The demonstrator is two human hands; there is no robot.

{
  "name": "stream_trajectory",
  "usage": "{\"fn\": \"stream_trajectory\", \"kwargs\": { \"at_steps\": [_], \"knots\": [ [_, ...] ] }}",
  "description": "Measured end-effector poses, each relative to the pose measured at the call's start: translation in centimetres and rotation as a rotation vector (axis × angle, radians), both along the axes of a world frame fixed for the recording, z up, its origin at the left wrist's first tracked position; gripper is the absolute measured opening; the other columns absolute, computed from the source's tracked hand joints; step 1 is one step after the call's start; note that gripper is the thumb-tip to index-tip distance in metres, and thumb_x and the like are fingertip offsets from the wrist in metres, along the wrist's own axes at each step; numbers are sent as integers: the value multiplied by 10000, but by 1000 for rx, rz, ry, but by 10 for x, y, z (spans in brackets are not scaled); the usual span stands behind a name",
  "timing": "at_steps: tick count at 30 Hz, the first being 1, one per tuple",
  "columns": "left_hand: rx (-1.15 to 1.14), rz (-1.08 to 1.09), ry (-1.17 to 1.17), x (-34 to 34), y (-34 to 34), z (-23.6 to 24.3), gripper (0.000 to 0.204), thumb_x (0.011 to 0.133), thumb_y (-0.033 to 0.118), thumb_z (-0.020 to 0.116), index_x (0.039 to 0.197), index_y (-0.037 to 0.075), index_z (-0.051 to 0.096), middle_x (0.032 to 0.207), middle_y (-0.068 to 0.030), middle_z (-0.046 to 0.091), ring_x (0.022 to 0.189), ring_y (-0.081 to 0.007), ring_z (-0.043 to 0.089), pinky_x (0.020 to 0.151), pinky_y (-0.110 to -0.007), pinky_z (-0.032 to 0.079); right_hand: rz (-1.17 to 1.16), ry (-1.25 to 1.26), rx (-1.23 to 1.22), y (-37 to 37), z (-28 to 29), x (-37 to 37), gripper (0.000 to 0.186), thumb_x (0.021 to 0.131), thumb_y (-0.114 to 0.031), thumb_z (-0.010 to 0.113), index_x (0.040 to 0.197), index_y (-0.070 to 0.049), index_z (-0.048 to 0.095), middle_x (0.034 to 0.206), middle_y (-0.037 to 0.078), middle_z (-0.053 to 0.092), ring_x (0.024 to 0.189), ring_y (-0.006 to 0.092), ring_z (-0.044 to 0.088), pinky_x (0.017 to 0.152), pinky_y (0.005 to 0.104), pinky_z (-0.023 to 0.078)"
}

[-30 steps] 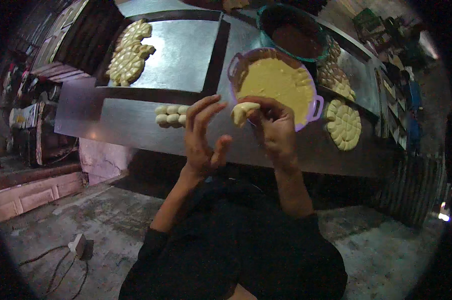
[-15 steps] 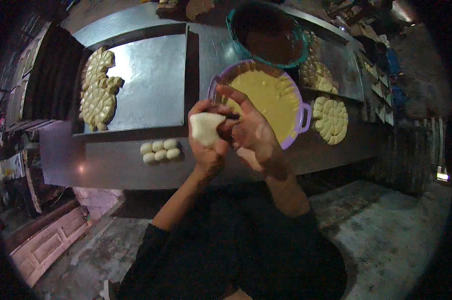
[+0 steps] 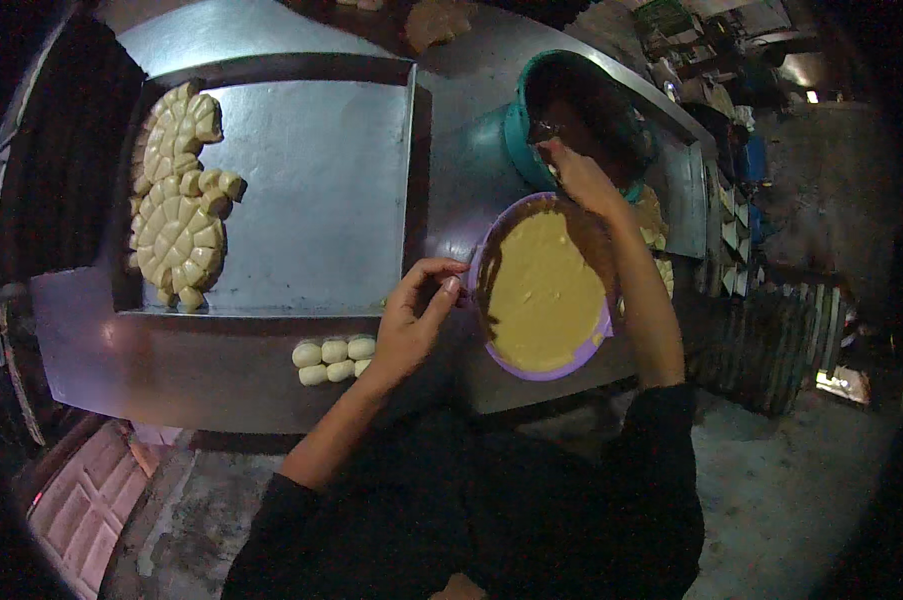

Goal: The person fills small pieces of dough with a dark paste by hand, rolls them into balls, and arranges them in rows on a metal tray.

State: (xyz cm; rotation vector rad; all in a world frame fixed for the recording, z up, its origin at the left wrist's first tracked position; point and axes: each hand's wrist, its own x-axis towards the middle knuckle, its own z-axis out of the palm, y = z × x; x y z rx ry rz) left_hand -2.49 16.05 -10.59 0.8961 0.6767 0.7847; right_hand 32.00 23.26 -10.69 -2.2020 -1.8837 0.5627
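My left hand (image 3: pixel 417 312) is at the left rim of a purple basin (image 3: pixel 556 373), its thumb and curled fingers closed on the edge. Pale yellow, batter-like filling (image 3: pixel 543 290) covers the inside of this basin. My right hand (image 3: pixel 578 180) reaches across it to the near side of a teal basin (image 3: pixel 521 140). Its fingers are closed, and something small and greyish shows at their tips, too dark to name. Dark, indistinct contents lie inside the teal basin. Beside my left forearm are several small pale dough balls (image 3: pixel 334 352) in two rows; the forearm hides part of them.
A large metal tray (image 3: pixel 316 190) at left bears dough pieces (image 3: pixel 179 235) joined into a turtle-like shape along its left side. At the far edge lies a brownish lump (image 3: pixel 438 22). Another tray (image 3: pixel 683 205) stands at right, partly behind my right arm.
My hands have parted: the left now meets the purple basin's rim, the right has gone to the teal basin. The flattened white dough in my left hand is out of sight. The view has shifted.
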Motion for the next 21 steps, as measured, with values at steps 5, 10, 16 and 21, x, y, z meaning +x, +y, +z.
{"fn": "stream_trajectory", "kwargs": {
  "at_steps": [5,10,16,21],
  "knots": [
    [-16,-34,-78,-1,11,6,239,1000,143,553,1207,25,575,1082,-27,588,998,-102,547,906,-280,471,-247,220,121,-13,26,-4,444,1034,-356,392,1318,-48,540,1134,172,672,1040,298,655,869,370,502],
    [-312,-29,-340,4,12,24,319,1012,257,543,1240,36,579,1176,-43,602,1079,-120,546,947,-317,466,-353,1254,74,-63,99,-143,316,988,-124,514,1288,-29,550,1046,96,662,965,164,655,786,289,540],
    [-669,25,-421,-13,-10,64,399,1008,348,536,1231,21,588,1163,-62,638,1107,-148,574,972,-336,465,-215,1420,220,-111,100,-190,292,955,-50,571,1238,19,550,1089,121,645,981,191,650,881,321,547],
    [-583,84,-582,-23,-43,74,386,971,274,613,1243,1,593,1243,-84,584,1165,-165,556,1039,-333,428,101,1061,354,-145,110,-185,405,899,-71,673,1277,8,554,1145,141,636,1076,236,631,901,342,540]
  ]
}}
